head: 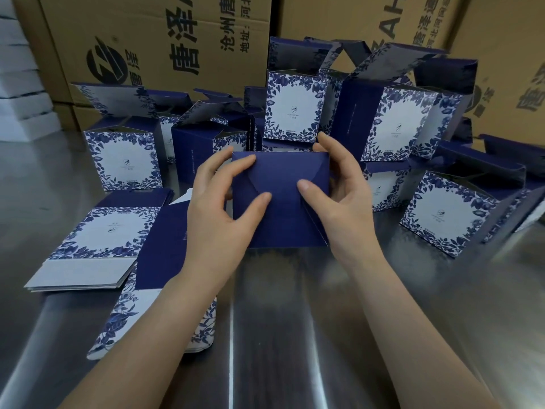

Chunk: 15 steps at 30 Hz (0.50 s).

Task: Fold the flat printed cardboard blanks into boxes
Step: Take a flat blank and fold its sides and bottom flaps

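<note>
Over the desk (280, 335), your left hand (218, 208) and right hand (345, 199) grip the box (283, 219), fingers (233, 163) curled. Thumbs (256, 202) press its flaps (306, 169), probably locking them.

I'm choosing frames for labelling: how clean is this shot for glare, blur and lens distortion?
Head view: bright glare streaks run down the steel table; head view: wide-angle bending tilts the finished boxes and brown cartons towards the edges; head view: the blue box gripped by the left hand and right hand is sharp, while the corners look softer.
</note>
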{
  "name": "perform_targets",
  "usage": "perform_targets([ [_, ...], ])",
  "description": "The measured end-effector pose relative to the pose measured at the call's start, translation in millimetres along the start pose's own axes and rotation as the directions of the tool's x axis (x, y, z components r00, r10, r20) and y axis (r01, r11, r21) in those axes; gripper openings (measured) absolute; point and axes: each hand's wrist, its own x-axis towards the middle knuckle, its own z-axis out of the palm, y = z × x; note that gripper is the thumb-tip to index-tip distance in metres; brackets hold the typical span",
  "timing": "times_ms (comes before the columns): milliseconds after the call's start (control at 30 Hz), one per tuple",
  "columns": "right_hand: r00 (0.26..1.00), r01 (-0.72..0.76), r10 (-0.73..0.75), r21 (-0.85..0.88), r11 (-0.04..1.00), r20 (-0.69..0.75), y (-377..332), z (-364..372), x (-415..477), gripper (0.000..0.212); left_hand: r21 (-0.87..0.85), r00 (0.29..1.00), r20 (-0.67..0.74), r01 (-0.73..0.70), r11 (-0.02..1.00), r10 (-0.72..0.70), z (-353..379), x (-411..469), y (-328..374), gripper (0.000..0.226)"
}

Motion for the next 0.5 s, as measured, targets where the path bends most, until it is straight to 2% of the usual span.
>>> perform_targets([
  [100, 1.0, 0.01, -0.01, -0.045, 0.999, 0.002, -0.1, 1.1, -0.4, 0.058, 0.029, 1.0, -0.008, -0.002, 1.0, 0.002, 1.3, -0.3, -0.6, 0.058],
  [233, 0.996, 0.089, -0.087, -0.21, 0.974, 0.02, -2.4, 2.6, -0.7, 0.055, 0.027, 0.999, -0.025, 0.048, 0.998, -0.047, -0.5, 1.3, -1.4, 0.071],
  [400, 0.979, 0.175, -0.11, -0.43, 0.886, 0.17, -7.7, -4.4, 1.2, 0.065, 0.028, 0.999, -0.029, 0.018, 0.999, -0.018, -2.5, 2.8, -0.9, 0.067],
  [500, 0.98, 0.176, -0.11, -0.471, 0.864, 0.164, -8.7, -5.9, 1.0, 0.066, 0.051, 0.999, -0.037, -0.012, 0.999, 0.014, -2.4, 2.9, -1.1, 0.065],
])
